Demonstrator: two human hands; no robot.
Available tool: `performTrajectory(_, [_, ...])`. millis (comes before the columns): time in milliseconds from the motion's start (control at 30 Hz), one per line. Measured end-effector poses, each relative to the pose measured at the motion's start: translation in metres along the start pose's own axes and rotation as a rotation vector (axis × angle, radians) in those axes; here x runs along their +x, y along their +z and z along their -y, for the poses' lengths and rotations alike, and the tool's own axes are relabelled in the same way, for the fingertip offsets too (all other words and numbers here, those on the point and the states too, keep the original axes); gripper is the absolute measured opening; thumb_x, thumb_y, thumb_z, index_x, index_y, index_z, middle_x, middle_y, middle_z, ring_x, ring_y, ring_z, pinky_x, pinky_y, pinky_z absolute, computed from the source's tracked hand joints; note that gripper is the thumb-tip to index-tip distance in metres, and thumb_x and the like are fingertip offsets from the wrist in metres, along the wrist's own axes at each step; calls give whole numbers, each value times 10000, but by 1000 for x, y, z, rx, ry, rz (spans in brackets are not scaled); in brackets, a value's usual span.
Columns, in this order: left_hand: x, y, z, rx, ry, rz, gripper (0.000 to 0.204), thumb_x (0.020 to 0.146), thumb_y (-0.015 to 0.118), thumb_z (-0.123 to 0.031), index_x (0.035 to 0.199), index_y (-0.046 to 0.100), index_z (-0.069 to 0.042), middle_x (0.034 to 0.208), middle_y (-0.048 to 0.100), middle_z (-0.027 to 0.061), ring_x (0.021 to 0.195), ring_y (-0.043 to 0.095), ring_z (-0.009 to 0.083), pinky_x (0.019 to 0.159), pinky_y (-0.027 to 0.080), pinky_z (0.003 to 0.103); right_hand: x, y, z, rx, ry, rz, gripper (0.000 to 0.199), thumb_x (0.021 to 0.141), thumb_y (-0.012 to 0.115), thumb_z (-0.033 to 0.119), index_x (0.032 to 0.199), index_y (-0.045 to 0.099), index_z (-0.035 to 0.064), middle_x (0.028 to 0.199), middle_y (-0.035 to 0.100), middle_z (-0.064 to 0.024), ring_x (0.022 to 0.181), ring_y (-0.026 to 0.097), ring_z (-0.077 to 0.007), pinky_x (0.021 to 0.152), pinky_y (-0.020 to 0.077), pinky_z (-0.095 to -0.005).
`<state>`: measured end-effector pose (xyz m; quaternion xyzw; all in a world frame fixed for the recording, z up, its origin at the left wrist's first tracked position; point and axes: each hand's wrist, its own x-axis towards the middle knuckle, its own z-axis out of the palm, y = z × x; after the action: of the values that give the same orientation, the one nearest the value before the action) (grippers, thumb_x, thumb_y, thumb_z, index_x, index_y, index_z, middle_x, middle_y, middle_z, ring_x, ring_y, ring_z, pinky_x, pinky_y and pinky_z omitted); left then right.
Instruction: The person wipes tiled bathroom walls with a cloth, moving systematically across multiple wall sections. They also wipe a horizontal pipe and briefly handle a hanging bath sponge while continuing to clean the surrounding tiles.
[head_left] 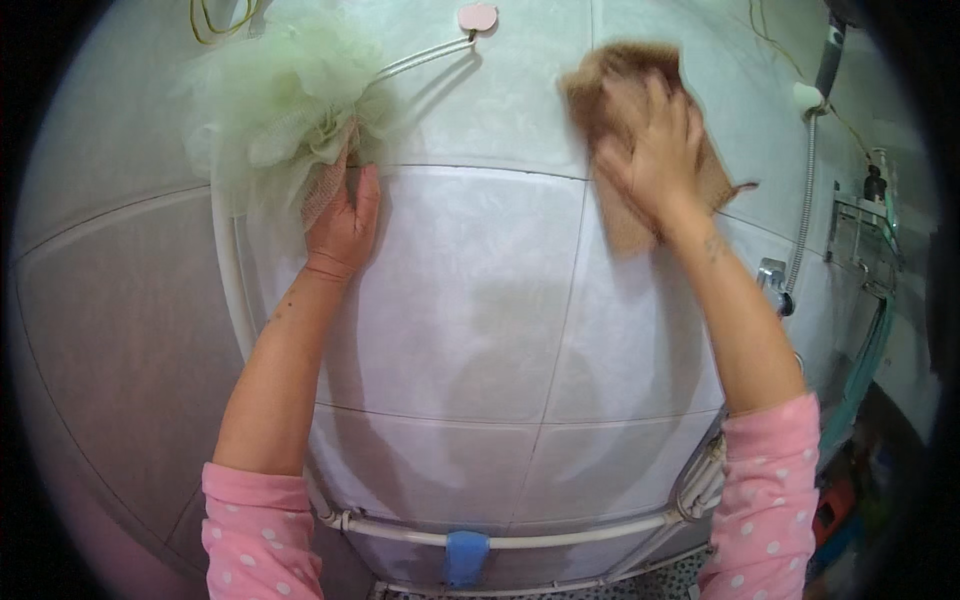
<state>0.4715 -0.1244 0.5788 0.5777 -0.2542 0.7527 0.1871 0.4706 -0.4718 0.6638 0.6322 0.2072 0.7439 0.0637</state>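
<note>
A pale green mesh bath pouf [290,95] hangs by a white cord loop [425,58] from a pink hook [477,17], pulled to the left of it. My left hand [345,215] holds the pouf from below; its fingers are partly hidden in the mesh, with the thumb showing. To the right, a brown cloth [625,215] lies against the tiled wall [460,290]. My right hand [650,150] presses it there, palm to the wall, fingers spread and slightly bent over it. The hand and cloth are blurred by motion.
White pipes [570,538] run along the wall's lower part, with a blue cloth [466,555] hung over one. A shower hose [808,200] and a metal valve [775,280] are at the right. Beyond them is a wire rack [862,225] holding a dark bottle [875,183].
</note>
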Motion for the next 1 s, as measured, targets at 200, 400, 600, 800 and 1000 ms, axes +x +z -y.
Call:
performTrajectory(200, [1,6,-14,52,32,-99,418,940,509,-188,1330,488,-40,1292,549,183,1179,528,351,988,405,400,58,28,15,-145,231,-214,607,837,519,456,1399,449,239,1476,304,-180,1357,225,-419,1082,153,-599])
performTrajectory(400, [-4,-13,-9,144,6,-32,399,953,487,-207,1303,514,-18,1291,545,206,1173,521,379,982,406,405,-75,-17,181,361,-65,185,720,638,709,318,1330,528,237,1427,384,-182,1304,302,-453,1071,176,-637])
performTrajectory(600, [-6,7,-8,198,-61,38,504,1005,366,-296,1401,388,15,1411,435,203,1311,387,372,1104,269,391,-258,-34,220,693,-775,533,518,819,559,276,1312,494,131,1438,387,-113,1387,288,-281,1137,247,-469])
performTrajectory(800, [0,-2,-19,180,-140,108,585,1004,326,-383,1444,325,2,1483,353,167,1369,319,328,1130,219,369,-193,-54,130,501,-643,624,667,724,649,517,1338,496,306,1428,431,19,1407,276,-281,1160,112,-551])
performTrajectory(1000, [-20,2,-7,132,-19,241,567,980,422,-267,1472,273,-26,1483,343,176,1382,300,301,1133,206,356,-84,-31,-4,21,62,-33,643,737,633,418,1340,521,226,1450,377,-146,1309,315,-398,1092,193,-550])
